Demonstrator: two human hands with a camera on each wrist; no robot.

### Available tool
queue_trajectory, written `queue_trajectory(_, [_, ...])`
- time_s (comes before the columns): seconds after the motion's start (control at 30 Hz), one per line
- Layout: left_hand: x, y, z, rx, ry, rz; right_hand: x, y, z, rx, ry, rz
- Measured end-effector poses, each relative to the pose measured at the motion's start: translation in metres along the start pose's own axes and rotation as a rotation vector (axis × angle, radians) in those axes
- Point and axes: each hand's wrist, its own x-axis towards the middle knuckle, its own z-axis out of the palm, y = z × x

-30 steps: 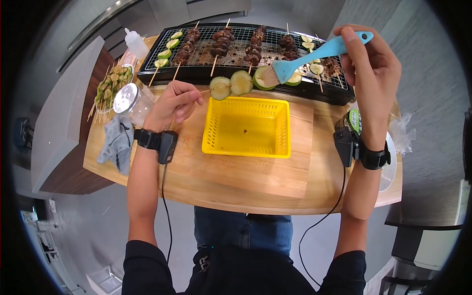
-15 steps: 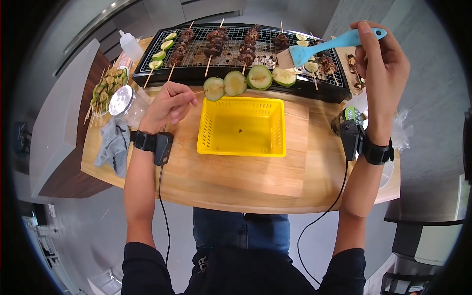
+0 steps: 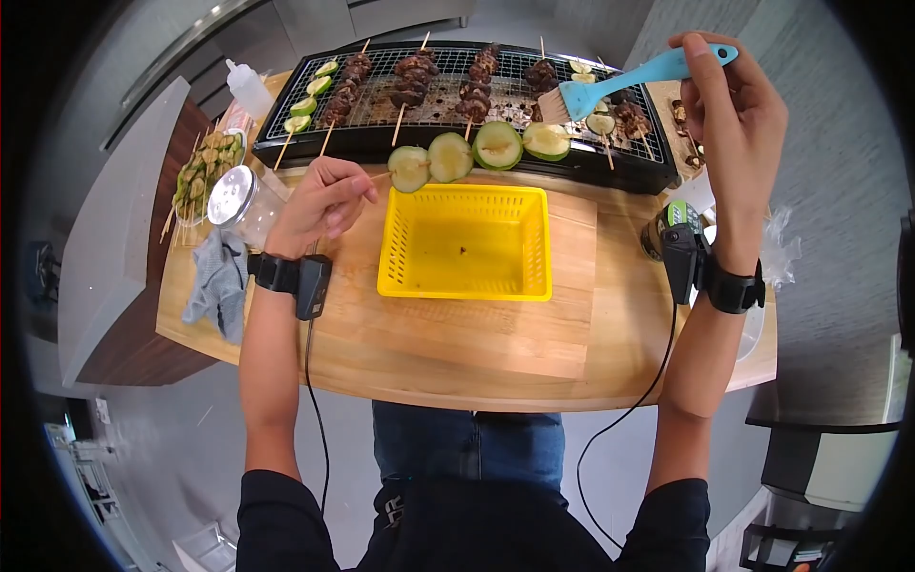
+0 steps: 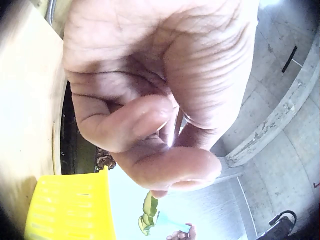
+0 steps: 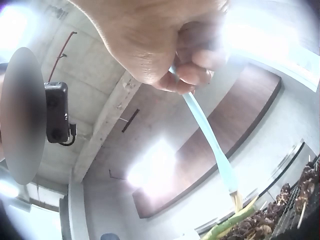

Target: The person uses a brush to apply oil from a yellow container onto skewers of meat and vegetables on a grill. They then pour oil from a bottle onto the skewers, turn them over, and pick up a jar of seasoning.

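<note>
My left hand (image 3: 324,202) pinches the bare stick end of a skewer of cucumber slices (image 3: 450,157) between thumb and fingers. Several pale, green-rimmed slices run out to the right over the far rim of the yellow basket (image 3: 465,292). A light-blue basting brush (image 3: 624,84) is held by its handle in my right hand (image 3: 736,133), slanting down to the left. Its bristles hang right by the last slice, which they also meet in the right wrist view, where the brush (image 5: 212,137) slopes down to the slice's green edge (image 5: 232,222).
Behind the basket stands a black grill (image 3: 372,143) with meat and cucumber skewers. At left are a plate of skewers (image 3: 208,176), a shaker jar (image 3: 246,205), a white squeeze bottle (image 3: 250,91) and a grey cloth (image 3: 217,286). A green-labelled container (image 3: 667,229) stands at right.
The brush has gone from the third slice rightward to the last one at the skewer's far end. My left hand keeps its pinch on the stick, and the whole view has shifted slightly.
</note>
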Motion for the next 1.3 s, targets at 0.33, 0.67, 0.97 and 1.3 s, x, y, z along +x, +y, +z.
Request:
queue_trajectory(0.33, [-0.001,0.002,0.000,-0.019,-0.013,-0.014,0.000,-0.003,-0.008,0.056,0.044,-0.004])
queue_trajectory(0.67, [-0.001,0.001,-0.001,-0.026,-0.004,-0.008,0.000,0.001,-0.007,-0.035,0.066,-0.067])
queue_trajectory(0.97, [0.000,0.001,0.000,-0.023,-0.012,-0.009,-0.001,0.000,-0.003,0.009,0.065,-0.091])
queue_trajectory(1.3, [0.000,0.001,-0.001,-0.016,-0.007,-0.008,-0.005,-0.003,0.007,0.044,-0.080,-0.097])
